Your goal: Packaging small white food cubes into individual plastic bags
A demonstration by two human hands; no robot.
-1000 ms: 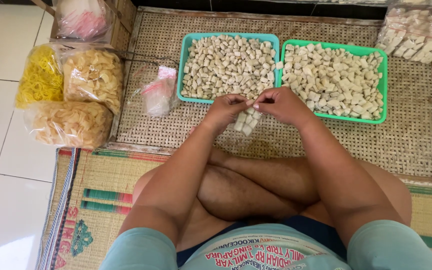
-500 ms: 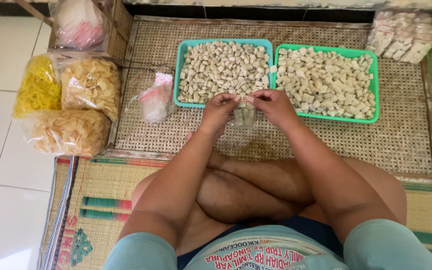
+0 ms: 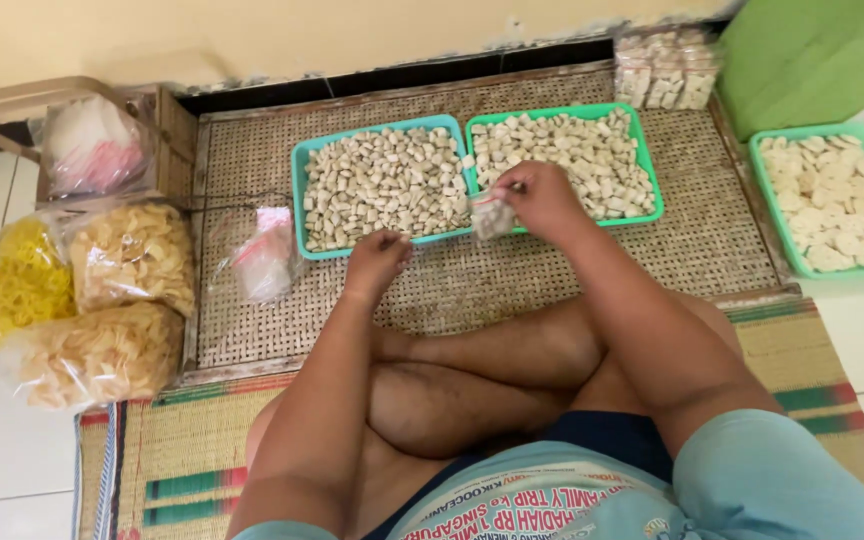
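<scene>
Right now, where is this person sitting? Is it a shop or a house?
Probably a home floor used for packing snacks. The person sits cross-legged on a woven mat, with green trays of small pale pieces and clear bags of crackers beside a wall.

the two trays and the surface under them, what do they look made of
Both trays look like moulded plastic: uniform teal-green colour, smooth rolled rims. The low surface looks like woven cane or rattan in a wooden frame: a fine tan weave shows, with plain brown edging.
</scene>
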